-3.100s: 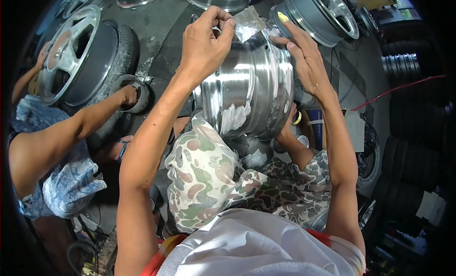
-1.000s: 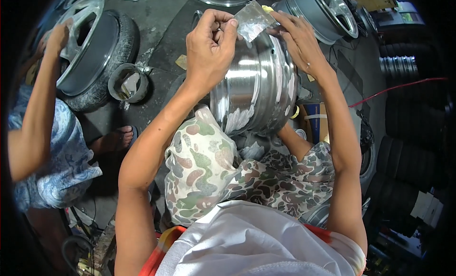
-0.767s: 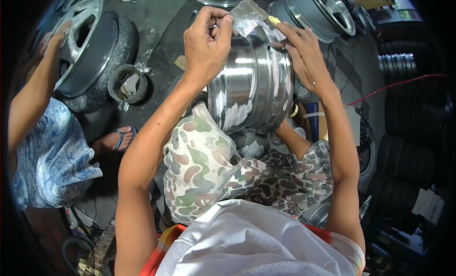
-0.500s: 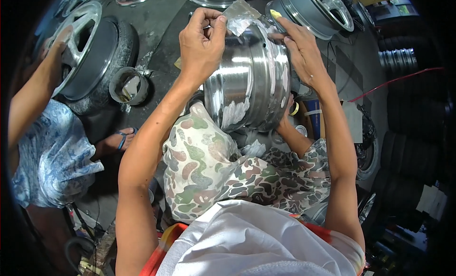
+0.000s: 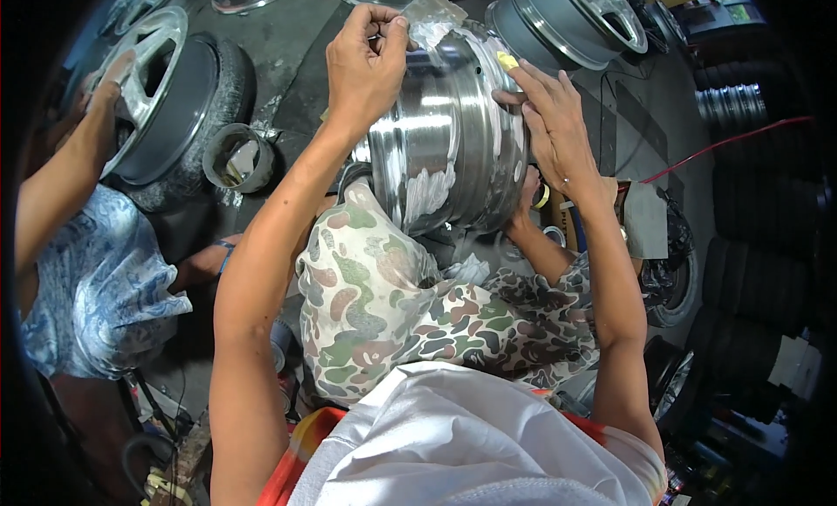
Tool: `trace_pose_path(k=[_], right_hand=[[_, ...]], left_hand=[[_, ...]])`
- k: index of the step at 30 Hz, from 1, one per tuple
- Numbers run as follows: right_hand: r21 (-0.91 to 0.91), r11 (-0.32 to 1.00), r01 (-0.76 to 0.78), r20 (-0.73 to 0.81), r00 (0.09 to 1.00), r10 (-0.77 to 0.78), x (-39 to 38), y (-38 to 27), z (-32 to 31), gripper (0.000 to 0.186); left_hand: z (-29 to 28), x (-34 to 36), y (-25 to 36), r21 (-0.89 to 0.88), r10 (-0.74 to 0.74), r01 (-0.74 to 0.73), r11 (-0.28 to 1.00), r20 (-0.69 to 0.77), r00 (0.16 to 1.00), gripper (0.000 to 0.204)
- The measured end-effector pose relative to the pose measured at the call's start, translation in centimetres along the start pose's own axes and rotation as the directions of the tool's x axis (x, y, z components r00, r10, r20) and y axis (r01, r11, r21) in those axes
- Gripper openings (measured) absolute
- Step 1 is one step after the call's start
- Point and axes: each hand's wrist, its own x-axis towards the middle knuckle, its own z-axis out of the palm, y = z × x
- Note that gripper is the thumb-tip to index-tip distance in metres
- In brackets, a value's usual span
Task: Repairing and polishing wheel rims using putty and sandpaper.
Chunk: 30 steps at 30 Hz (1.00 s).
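Observation:
A shiny metal wheel rim (image 5: 433, 127) stands between my arms above my knees, with smears of white paste (image 5: 429, 192) on its barrel and along its right edge. My left hand (image 5: 366, 66) is closed, pinching a flat greyish plate (image 5: 440, 5) that carries a lump of white paste (image 5: 432, 33); it is at the rim's far side. Over the rim's far right edge lies my right hand (image 5: 549, 114), fingers stretched apart. A small yellow piece (image 5: 507, 61) covers or sticks to its index fingertip; I cannot tell which. The thumb points toward the paste-coated edge.
A grey tub (image 5: 237, 157) with paste and tools stands to the left. Beyond it, another person's hand (image 5: 118, 74) rests on a spoked wheel (image 5: 144, 88) beside a tire (image 5: 228, 88). Another rim (image 5: 558, 27) lies at the far right; a red cord (image 5: 728, 144) runs along the right.
My right hand has shifted slightly nearer along the rim's edge, the yellow fingertip moving down. My left hand and the plate have moved a little to the left and away. The rim sits slightly further left.

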Motion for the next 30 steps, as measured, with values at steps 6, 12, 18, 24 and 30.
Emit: trace_pose_path(k=[6, 12, 18, 24, 30], right_hand=[[0.127, 0.983, -0.133, -0.068, 0.987, 0.142, -2.5, -1.1, -1.9, 0.051], [0.571, 0.775, -0.271, -0.200, 0.869, 0.452, -8.0, 0.6, -2.7, 0.068], [0.835, 0.448, -0.319, -0.076, 0.739, 0.669, -13.3, 3.6, 2.7, 0.066], [0.907, 0.299, -0.298, -0.032, 0.657, 0.753, -14.7, 6.7, 5.9, 0.061], [0.921, 0.335, -0.201, -0.105, 0.699, 0.707, -10.6, 7.7, 7.5, 0.061]], left_hand=[[-0.4, 0.4, 0.0, 0.029, -0.001, 0.001, 1.000, 0.027, 1.000, 0.018], [-0.2, 4.4, -2.6, 0.035, 0.000, -0.003, 0.999, 0.092, 0.996, 0.021], [-0.6, 9.6, -5.8, 0.230, -0.124, 0.096, 0.968, 0.109, 0.986, 0.020], [-0.9, 1.5, 0.7, 0.449, -0.772, 0.628, 0.635, 0.360, 0.523, 0.020], [-0.6, -9.8, -1.3, 0.551, -0.733, 0.484, 0.680, 0.531, 0.425, 0.009]])
